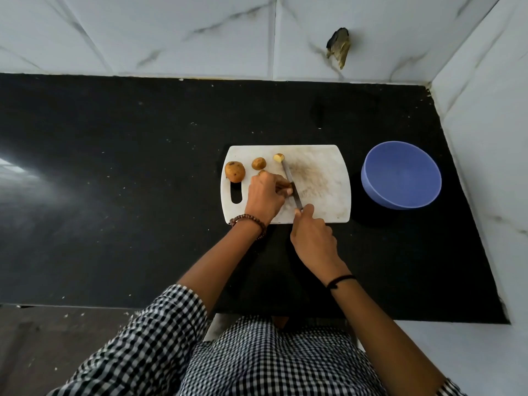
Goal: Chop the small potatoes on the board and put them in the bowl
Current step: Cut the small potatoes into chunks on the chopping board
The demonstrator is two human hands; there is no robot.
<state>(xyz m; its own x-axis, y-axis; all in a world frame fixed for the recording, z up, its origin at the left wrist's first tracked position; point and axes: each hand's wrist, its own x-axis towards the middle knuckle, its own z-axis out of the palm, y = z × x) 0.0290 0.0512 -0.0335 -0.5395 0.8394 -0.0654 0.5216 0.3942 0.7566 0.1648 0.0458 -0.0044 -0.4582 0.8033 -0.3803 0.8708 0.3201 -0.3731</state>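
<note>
- Head view: the left grip [265,195] is curled over what seems to be a potato on the white board [323,178], pinning it there. The fingers hide most of it.
- The right grip [313,238] is clenched round the handle of the knife [291,184]. The blade lies close against the left fingertips, its tip near a cut piece [279,158].
- A big potato [235,172] and a smaller potato [259,163] wait at the board's left end.
- The blue bowl [401,175] stands on the bench [143,167] just right of the board, with nothing visible inside.
- To cut well, I would tuck the left fingertips back, press straight down, and rest the potato on a flat face so it cannot roll.
</note>
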